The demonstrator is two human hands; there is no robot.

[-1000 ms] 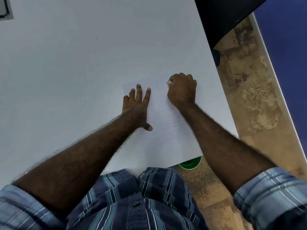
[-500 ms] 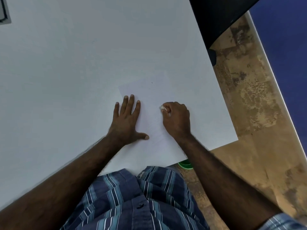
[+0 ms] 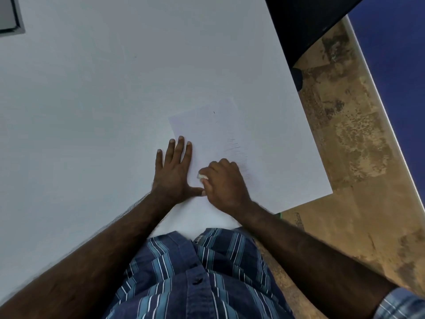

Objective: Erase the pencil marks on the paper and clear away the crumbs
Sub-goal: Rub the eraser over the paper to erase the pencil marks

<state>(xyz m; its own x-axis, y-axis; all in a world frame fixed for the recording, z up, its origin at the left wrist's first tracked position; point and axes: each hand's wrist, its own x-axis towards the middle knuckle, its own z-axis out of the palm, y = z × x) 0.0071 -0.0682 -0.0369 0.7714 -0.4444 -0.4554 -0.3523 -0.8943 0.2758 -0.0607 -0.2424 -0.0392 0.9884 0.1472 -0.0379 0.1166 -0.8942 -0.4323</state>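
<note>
Pinching the white eraser [image 3: 202, 176], my right grip [image 3: 224, 184] curls on the paper [image 3: 207, 127]; left grip [image 3: 173, 171] lies flat, fingers spread.

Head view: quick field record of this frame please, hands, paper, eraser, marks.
surface: white table
paper: white sheet flat on the table, near its right edge
left hand: flat, fingers straight, pressing the sheet's left edge
right hand: curled, grip on a white eraser, on the sheet
eraser: mostly hidden by fingers; only a small end shows
pencil marks: faint strokes beyond the right hand, not yet erased
crumbs: too small to tell
floor: brown mottled, right of table
</note>
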